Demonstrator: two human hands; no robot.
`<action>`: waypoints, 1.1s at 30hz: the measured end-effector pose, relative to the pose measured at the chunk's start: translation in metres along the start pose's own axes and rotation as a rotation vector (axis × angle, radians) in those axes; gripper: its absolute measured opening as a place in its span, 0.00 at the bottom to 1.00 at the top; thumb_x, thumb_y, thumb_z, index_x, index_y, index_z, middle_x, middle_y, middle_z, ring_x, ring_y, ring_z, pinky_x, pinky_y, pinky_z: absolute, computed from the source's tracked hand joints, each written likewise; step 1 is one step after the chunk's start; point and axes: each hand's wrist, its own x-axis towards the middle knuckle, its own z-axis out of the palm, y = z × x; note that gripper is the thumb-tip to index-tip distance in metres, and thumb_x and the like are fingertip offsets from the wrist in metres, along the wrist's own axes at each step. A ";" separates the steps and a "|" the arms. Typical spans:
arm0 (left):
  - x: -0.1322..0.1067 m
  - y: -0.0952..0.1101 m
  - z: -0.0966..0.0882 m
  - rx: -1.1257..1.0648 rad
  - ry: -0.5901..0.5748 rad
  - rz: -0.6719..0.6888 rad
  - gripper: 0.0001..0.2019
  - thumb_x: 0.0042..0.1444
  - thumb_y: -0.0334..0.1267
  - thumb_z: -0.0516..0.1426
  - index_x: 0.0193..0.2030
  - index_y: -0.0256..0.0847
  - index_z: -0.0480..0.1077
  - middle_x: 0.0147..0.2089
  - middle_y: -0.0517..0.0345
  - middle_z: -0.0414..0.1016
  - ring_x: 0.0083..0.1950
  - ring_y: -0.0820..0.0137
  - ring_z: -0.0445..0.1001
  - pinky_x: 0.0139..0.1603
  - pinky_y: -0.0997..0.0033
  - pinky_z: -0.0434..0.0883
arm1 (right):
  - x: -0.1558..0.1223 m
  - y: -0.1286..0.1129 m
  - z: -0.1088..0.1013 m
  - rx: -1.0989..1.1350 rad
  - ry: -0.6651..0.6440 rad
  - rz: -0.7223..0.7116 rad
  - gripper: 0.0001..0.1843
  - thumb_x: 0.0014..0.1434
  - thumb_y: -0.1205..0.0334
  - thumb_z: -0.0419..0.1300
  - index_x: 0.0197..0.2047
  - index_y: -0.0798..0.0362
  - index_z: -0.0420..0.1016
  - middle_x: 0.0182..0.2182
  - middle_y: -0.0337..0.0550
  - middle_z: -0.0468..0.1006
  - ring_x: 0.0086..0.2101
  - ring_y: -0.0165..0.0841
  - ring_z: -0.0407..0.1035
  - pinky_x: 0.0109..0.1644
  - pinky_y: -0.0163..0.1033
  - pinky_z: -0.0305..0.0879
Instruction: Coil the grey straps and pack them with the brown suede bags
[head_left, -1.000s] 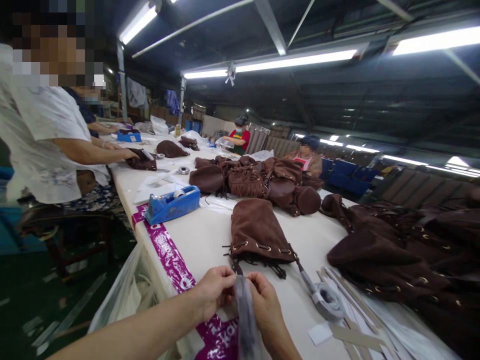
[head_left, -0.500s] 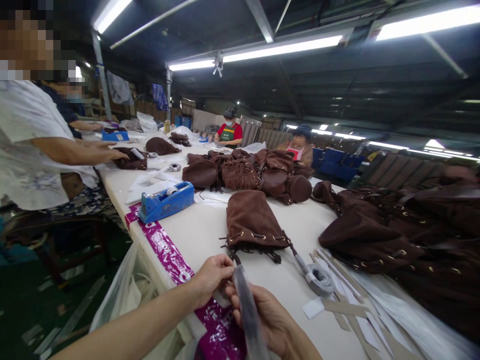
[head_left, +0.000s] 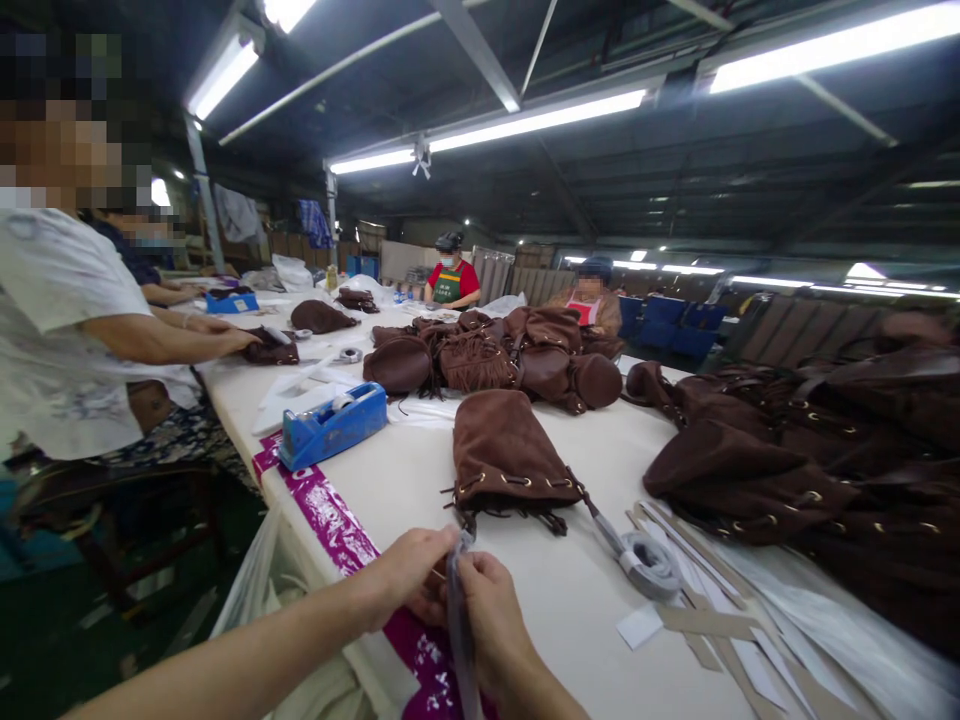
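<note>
In the head view, the left hand (head_left: 409,572) and right hand (head_left: 487,620) sit close together above the near edge of a white work table (head_left: 570,640). The fingers of both hands (head_left: 480,590) are closed in pinches on a narrow grey translucent strip (head_left: 458,625), which hangs down from them past the table edge. Its top end rises just beside the fringed lower end of a brown suede drawstring bag (head_left: 506,445), but the view does not show whether they touch. The bag lies flat on the table, its metal eyelets facing the hands.

To its right lie a coil of grey strip (head_left: 646,565), a white paper square (head_left: 639,627) and tan cardboard strips (head_left: 705,622), with a heap of brown bags (head_left: 742,470) beyond. Further up the table are a blue tape dispenser (head_left: 334,425) and a cluster of fringed brown bags (head_left: 480,362). Magenta-printed plastic (head_left: 319,505) runs along the table edge. At the left, a co-worker's hand (head_left: 240,342) rests on another brown bag (head_left: 271,350).
</note>
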 end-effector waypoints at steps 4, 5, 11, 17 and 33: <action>-0.013 0.007 -0.013 0.113 0.027 0.068 0.11 0.39 0.37 0.59 0.31 0.37 0.66 0.26 0.62 0.69 0.27 0.72 0.69 0.25 0.76 0.64 | 0.011 0.006 0.008 -0.153 -0.062 -0.126 0.12 0.41 0.58 0.65 0.21 0.51 0.64 0.16 0.33 0.69 0.20 0.30 0.65 0.22 0.33 0.60; -0.013 0.007 -0.015 0.104 0.034 0.034 0.10 0.37 0.34 0.57 0.31 0.38 0.66 0.25 0.61 0.70 0.26 0.71 0.70 0.25 0.75 0.65 | 0.013 0.006 0.010 -0.166 -0.082 -0.131 0.13 0.42 0.56 0.64 0.20 0.51 0.64 0.15 0.33 0.68 0.19 0.30 0.64 0.21 0.33 0.58; -0.009 0.008 -0.029 0.201 -0.031 -0.154 0.07 0.36 0.35 0.51 0.25 0.38 0.67 0.19 0.57 0.70 0.16 0.74 0.63 0.15 0.78 0.56 | 0.016 0.001 0.001 -0.241 -0.151 -0.181 0.14 0.47 0.50 0.62 0.23 0.50 0.65 0.15 0.33 0.68 0.16 0.30 0.63 0.18 0.32 0.56; -0.011 0.027 -0.032 0.155 -0.215 -0.166 0.14 0.33 0.32 0.49 0.29 0.37 0.69 0.24 0.55 0.76 0.12 0.80 0.55 0.13 0.81 0.52 | 0.007 -0.012 -0.027 -0.236 -0.136 -0.243 0.15 0.50 0.49 0.60 0.32 0.53 0.71 0.24 0.38 0.73 0.27 0.33 0.70 0.27 0.34 0.66; -0.002 0.015 -0.032 0.125 -0.196 -0.158 0.21 0.35 0.31 0.49 0.42 0.40 0.61 0.22 0.60 0.73 0.12 0.78 0.58 0.14 0.84 0.49 | 0.008 -0.006 -0.030 -0.343 -0.290 -0.260 0.10 0.52 0.56 0.60 0.26 0.52 0.65 0.17 0.32 0.68 0.19 0.27 0.56 0.21 0.31 0.50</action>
